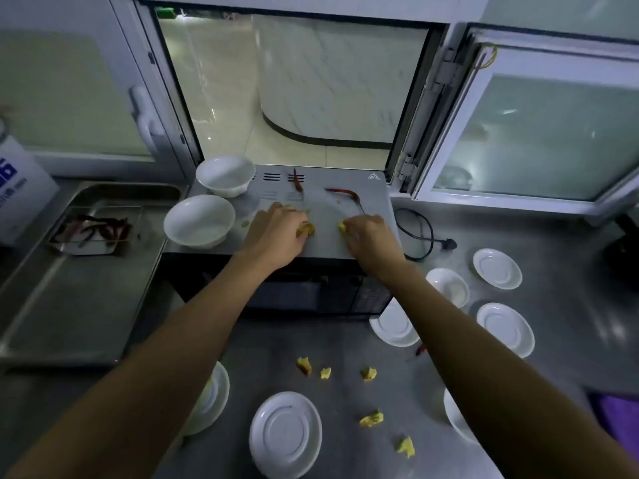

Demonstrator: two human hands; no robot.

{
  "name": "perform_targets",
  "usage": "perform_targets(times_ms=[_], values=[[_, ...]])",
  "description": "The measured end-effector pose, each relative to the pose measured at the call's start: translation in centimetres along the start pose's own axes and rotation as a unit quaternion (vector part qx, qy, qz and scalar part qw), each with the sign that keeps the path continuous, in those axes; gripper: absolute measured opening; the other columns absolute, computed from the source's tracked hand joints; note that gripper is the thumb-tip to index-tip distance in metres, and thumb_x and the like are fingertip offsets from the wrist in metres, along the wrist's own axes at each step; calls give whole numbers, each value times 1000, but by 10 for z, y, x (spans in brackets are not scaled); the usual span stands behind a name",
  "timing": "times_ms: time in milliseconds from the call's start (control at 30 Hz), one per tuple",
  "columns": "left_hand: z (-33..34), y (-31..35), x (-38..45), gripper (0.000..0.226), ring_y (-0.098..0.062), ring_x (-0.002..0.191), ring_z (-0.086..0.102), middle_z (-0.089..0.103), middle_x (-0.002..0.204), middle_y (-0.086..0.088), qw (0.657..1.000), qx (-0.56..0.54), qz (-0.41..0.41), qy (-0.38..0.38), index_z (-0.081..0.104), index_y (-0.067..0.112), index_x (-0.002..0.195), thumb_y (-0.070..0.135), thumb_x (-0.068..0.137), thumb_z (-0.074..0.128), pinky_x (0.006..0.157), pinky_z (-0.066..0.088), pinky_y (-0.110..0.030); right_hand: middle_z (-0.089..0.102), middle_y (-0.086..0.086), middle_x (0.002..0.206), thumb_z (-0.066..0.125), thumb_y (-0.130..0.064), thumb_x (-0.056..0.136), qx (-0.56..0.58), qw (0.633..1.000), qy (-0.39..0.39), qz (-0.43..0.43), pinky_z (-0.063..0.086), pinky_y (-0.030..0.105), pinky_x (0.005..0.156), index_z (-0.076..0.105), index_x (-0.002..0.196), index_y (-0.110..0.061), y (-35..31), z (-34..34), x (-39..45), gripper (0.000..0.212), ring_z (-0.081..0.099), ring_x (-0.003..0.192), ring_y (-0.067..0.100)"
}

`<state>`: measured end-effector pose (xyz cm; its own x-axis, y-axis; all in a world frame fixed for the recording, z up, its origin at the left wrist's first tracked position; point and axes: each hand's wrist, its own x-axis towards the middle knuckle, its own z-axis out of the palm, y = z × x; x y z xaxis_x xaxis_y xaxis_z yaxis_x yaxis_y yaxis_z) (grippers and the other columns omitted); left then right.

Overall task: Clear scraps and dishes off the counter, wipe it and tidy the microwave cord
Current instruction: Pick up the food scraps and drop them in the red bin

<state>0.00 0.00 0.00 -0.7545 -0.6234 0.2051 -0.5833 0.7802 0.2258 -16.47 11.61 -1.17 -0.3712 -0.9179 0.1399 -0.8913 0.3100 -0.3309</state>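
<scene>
Head view: yellow scrap (307, 229) in left hand (276, 233).

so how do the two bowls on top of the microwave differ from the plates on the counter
The two bowls are deep and stand upright, mouths up, on the microwave; the plates are shallow and lie upside down, foot rings showing, lower on the steel counter. The bowls sit together; the plates lie scattered. Both are plain white.
</scene>
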Motion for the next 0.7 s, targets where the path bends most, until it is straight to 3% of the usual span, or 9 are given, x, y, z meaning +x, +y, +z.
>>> perform_targets(times_ms=[133, 367, 533, 700], values=[[0, 2, 4, 17, -27, 103, 54, 68, 107, -3, 1000, 10, -1, -1, 72, 20, 105, 27, 97, 57, 81, 44, -39, 65, 17, 103, 44, -18, 103, -10, 1000, -14, -10, 48, 48, 86, 67, 100, -5, 1, -2, 6, 26, 54, 98, 36], [2, -2, 9, 16, -28, 102, 54, 67, 101, -4, 1000, 0, 5, -10, 72, 22, 95, 26, 97, 57, 76, 39, -37, 67, 18, 105, 52, -10, 99, 11, 999, 13, -27, 44, 40, 85, 72, 108, -5, 3, 6, 15, 23, 53, 103, 36], [8, -7, 10, 17, -28, 106, 54, 67, 108, -3, 1000, -14, 3, -4, 73, 24, 106, 24, 95, 60, 83, 44, -39, 68, 17, 104, 53, -9, 98, 44, 998, 39, -25, 38, 33, 80, 74, 105, -4, 3, 11, 14, 22, 55, 101, 35], [10, -10, 7, 16, -27, 103, 56, 68, 104, -2, 999, -32, 5, 15, 73, 22, 107, 23, 94, 63, 79, 46, -39, 69, 17, 102, 55, -9, 98, 54, 996, 53, -35, 41, 32, 80, 73, 103, -3, -1, 11, 10, 20, 59, 97, 34]])
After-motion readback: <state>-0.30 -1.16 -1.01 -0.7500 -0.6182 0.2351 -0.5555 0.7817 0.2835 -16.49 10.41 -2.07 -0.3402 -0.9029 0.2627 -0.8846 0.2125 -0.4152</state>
